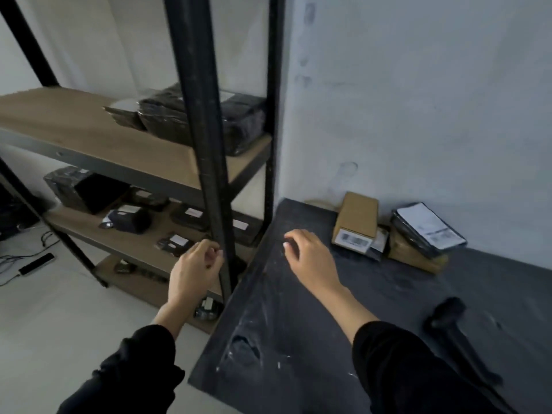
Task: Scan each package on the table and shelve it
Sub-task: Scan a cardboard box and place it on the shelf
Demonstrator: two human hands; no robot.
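A small brown cardboard box (357, 225) with a barcode label stands on the dark table (298, 339) by the wall. Beside it a black plastic mailer (428, 230) with a white label leans on a flat brown parcel (413, 258). A black handheld scanner (454, 330) lies on the table at the right. My right hand (310, 258) hovers empty over the table, left of the box, fingers loosely curled and apart. My left hand (194, 270) hangs empty beside the shelf's black front post (209, 162), fingers half curled.
The metal rack has wooden shelves: the upper shelf (74, 124) carries black wrapped parcels (185, 118), the middle shelf (125, 237) several small dark labelled packages. A power strip (37, 263) and cables lie on the pale floor at left. A white wall rises behind the table.
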